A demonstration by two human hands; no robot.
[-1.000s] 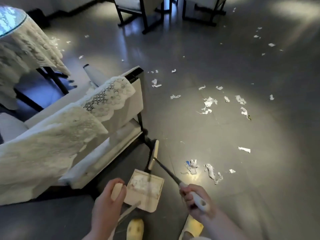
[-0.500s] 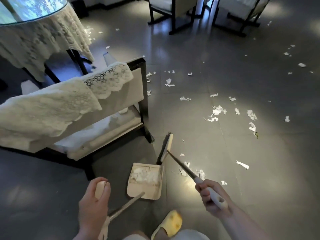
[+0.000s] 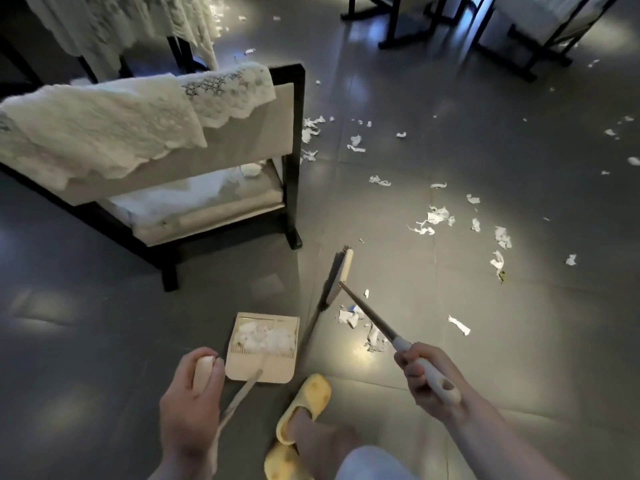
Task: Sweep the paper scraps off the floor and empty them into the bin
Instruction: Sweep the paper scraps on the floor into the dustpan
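Scraps [image 3: 360, 323] are lying behind the broom [image 3: 337, 278] head; right hand [image 3: 429, 379] gripping broom, left hand [image 3: 190, 407] gripping dustpan [image 3: 261, 367] handle, risking spilling its load.

There are two hands: the left hand [image 3: 188, 408] and the right hand [image 3: 431, 382]. There is one broom [image 3: 341, 277] and one dustpan [image 3: 263, 348]. One pile of paper [image 3: 265, 337] sits in the dustpan. There are too many paper scraps [image 3: 436, 216] on the floor to count well, more than twenty bits. There are two yellow slippers [image 3: 304, 407]. One chair [image 3: 242, 147] is close by, with two lace cloths [image 3: 104, 133] over its back. Two more chairs [image 3: 398, 15] stand far off. There is one table with a lace cloth [image 3: 138, 22].
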